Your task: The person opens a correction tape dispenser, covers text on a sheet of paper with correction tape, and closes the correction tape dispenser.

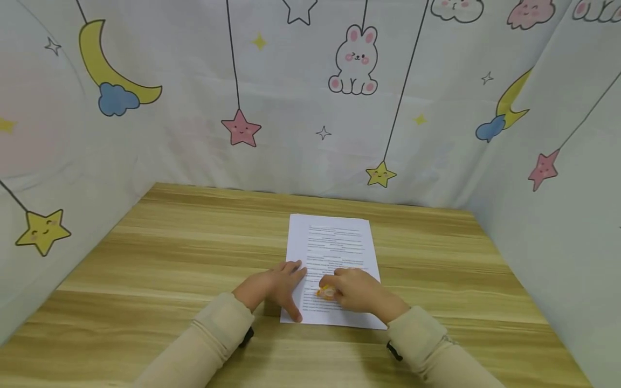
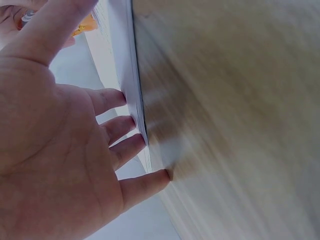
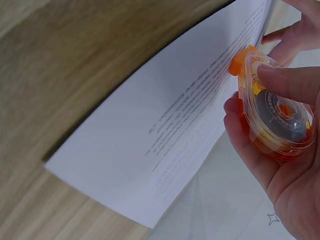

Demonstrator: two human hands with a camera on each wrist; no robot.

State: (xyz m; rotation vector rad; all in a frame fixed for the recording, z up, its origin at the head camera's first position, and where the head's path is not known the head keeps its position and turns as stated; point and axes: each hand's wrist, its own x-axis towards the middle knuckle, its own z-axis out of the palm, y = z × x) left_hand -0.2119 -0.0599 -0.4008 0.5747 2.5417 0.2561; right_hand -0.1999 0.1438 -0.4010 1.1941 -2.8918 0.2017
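Observation:
A printed sheet of paper (image 1: 335, 237) lies on the wooden table, with white gaps breaking several of its upper text lines. My right hand (image 1: 356, 290) grips an orange, clear-cased correction tape (image 3: 280, 112) between thumb and fingers, over the lower text. In the right wrist view the dark reel inside shows, and its orange tip end points toward the page. My left hand (image 1: 281, 284) rests at the sheet's left edge with its fingers spread. The left wrist view shows its fingertips (image 2: 137, 145) along the paper edge, one of them on the wood.
The wooden table (image 1: 194, 242) extends around the sheet on all sides. White curtains (image 1: 301, 151) printed with stars, moons and a rabbit enclose its back and both sides. Dark bands (image 1: 247, 337) show at the sleeve cuffs.

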